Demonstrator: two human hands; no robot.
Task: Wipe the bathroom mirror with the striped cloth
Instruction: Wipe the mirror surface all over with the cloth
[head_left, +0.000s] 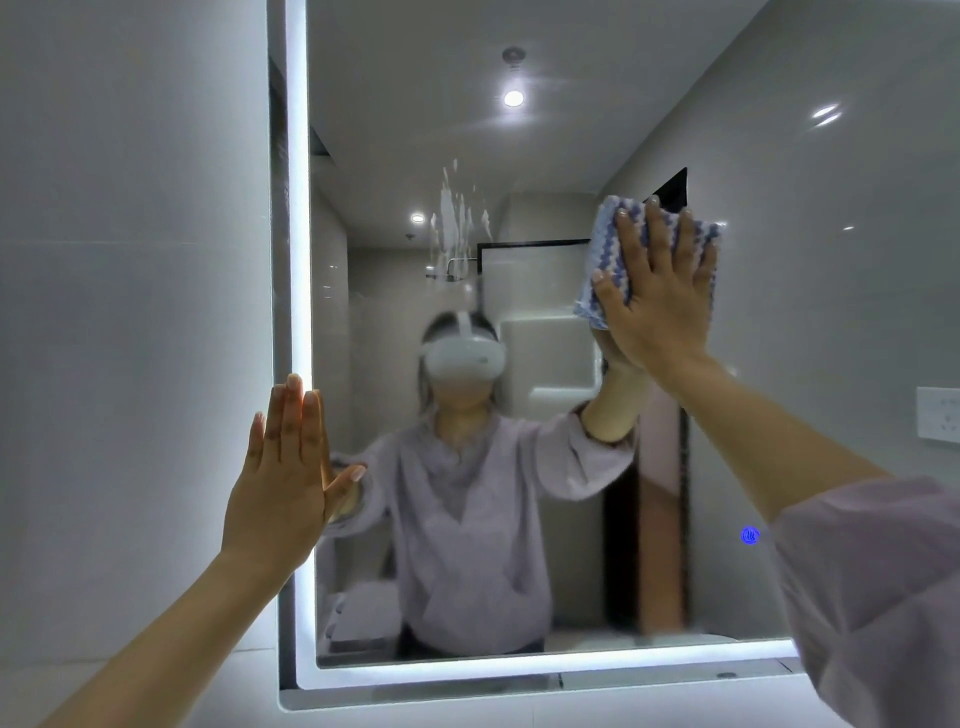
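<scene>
Mid-wipe, task is partly done at best. My right hand (660, 291) is spread flat, fingers straight and fanned, thumb out to the side, pressing the striped cloth (605, 228) against the mirror (545, 145). It's not a curled grip; the palm and fingers just pin the folded cloth to the glass. The cloth sits in the upper middle-right of the glass, with its blue-and-white edges poking out above and to both sides of my fingers. My left hand (283, 478) is also flat, fingers together and straight. It holds nothing and rests on the lit strip (298, 208) at the mirror's left edge, thumb reaching onto the glass, looks like bracing. What's left: a patch of white streaks (452, 218) shows on the glass up and to the left of the cloth, well apart from it, not wiped yet. The lower glass looks hazy, so I judge that part needs passes too. The area right of the cloth looks clean, but I can't tell if that's from wiping. A blue touch icon (750, 535) glows low on the right of the glass, and a white wall plate (937, 415) sits at the far right. Containers: none in view. No spray bottle, bucket or basin shows. Some white shapes in the reflection near the bottom are too blurred to call.
</scene>
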